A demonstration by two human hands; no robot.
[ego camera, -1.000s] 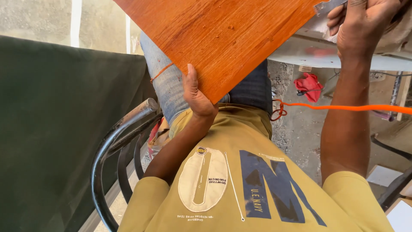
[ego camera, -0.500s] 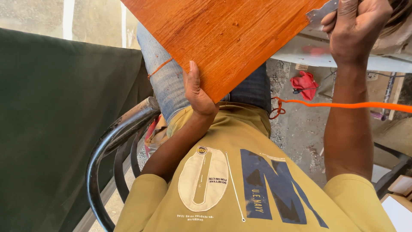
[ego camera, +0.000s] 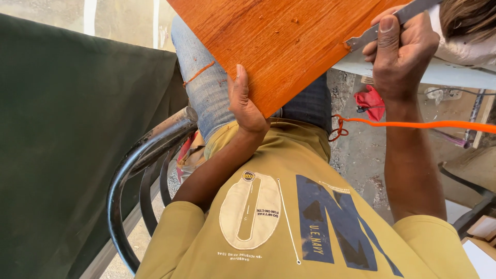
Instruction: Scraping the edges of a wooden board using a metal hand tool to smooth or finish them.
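Fingers of my left hand (ego camera: pixel 245 106) were curled round the near corner of the reddish-brown wooden board (ego camera: pixel 279 46), thumb laid flat along its face, so the panel stayed propped on my lap and tilted up toward me. That grip looked meant to steady the board against any push from the other side. My right hand (ego camera: pixel 400 54) was closed tight on a flat metal scraper blade (ego camera: pixel 385 27), thumb pressed down on top of it, the blade's jagged end meeting the board's right edge. Held that way, the steel lay at a low angle to the wood, which I judged suited to drawing it along the edge. The board itself rested across my jeans (ego camera: pixel 206 88), its lower corner just above the hem of my olive shirt (ego camera: pixel 289 217). Beside my left leg curved the black metal chair frame (ego camera: pixel 134 170), with a dark green sheet (ego camera: pixel 62 129) spread beyond it. An orange cord (ego camera: pixel 413 124) ran across the gritty ground to my right, near a crumpled red rag (ego camera: pixel 373 102).
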